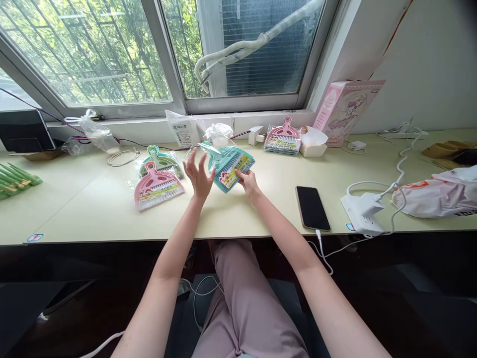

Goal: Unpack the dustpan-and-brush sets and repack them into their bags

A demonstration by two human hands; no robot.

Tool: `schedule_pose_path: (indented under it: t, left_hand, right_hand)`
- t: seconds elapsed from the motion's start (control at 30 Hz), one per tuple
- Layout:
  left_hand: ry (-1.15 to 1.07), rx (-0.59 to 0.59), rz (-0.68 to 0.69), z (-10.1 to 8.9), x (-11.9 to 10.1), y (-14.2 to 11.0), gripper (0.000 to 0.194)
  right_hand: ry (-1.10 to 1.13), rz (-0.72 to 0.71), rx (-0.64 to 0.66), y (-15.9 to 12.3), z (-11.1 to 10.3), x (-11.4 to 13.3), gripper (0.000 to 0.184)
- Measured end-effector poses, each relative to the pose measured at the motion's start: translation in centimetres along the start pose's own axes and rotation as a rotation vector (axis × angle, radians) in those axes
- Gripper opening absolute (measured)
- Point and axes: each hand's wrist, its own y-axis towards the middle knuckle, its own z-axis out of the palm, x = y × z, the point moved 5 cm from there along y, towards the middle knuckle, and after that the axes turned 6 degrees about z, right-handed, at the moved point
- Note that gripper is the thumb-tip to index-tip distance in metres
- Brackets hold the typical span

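A teal mini dustpan and brush set (225,164) in clear wrapping with a yellow label is tilted above the desk. My right hand (249,183) grips its lower right edge, thumb over the label. Just left of it, my left hand (200,174) is raised with its fingers spread; whether it touches the wrapping I cannot tell. To the left lie a pink dustpan set (158,186) and, partly under it, a green dustpan set (160,158). Another pink dustpan set (283,136) rests on a stack near the window sill.
A phone (313,208) on a charging cable lies by the desk's front edge, with a white power strip (361,214) beside it. Farther back stand a tissue pack (313,141) and a pink box (346,114). Green stalks (17,180) and a plastic bag (439,194) occupy the sides.
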Motion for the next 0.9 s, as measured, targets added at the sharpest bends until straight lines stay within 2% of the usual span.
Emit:
schedule_pose_path:
  t: [0.07,0.1,0.13,0.2,0.27,0.3,0.4,0.53,0.73,0.9]
  left_hand:
    - [-0.102,-0.166,-0.182,-0.2,1.0,-0.1,0.084]
    - [-0.208,-0.188,-0.283,0.1,1.7,-0.3,0.089]
    - [-0.346,-0.159,-0.389,0.8,2.5,-0.4,0.087]
    - [-0.653,-0.002,-0.573,2.9,3.4,-0.8,0.075]
    - [-0.883,0.137,-0.669,4.4,3.3,-1.1,0.068]
    - [-0.95,0.164,-0.683,4.8,3.1,-1.1,0.066]
    - [-1.014,0.148,-0.675,4.8,2.6,-0.8,0.057]
    - [-0.916,0.107,-0.649,4.0,2.8,-0.5,0.052]
    - [-0.743,-0.047,-0.695,2.8,4.7,-0.5,0.04]
    - [-0.801,-0.031,-0.755,2.5,5.4,-0.4,0.037]
  right_hand:
    - [0.045,-0.017,0.003,-0.1,0.0,0.0,0.029]
    - [0.063,-0.024,0.004,-0.2,0.0,0.1,0.03]
    - [0.077,-0.029,0.008,-0.3,0.1,0.1,0.03]
    - [0.098,-0.034,0.021,-0.4,0.2,0.2,0.031]
    - [0.105,-0.033,0.034,-0.6,0.3,0.4,0.031]
    - [0.103,-0.03,0.037,-0.6,0.4,0.5,0.031]
    - [0.09,-0.015,0.026,-0.7,0.4,0.7,0.03]
    - [0.061,-0.003,0.039,-0.8,0.5,0.6,0.031]
    - [0.012,-0.004,0.125,-1.0,1.1,0.3,0.035]
    - [-0.013,0.005,0.114,-1.0,1.2,0.1,0.034]
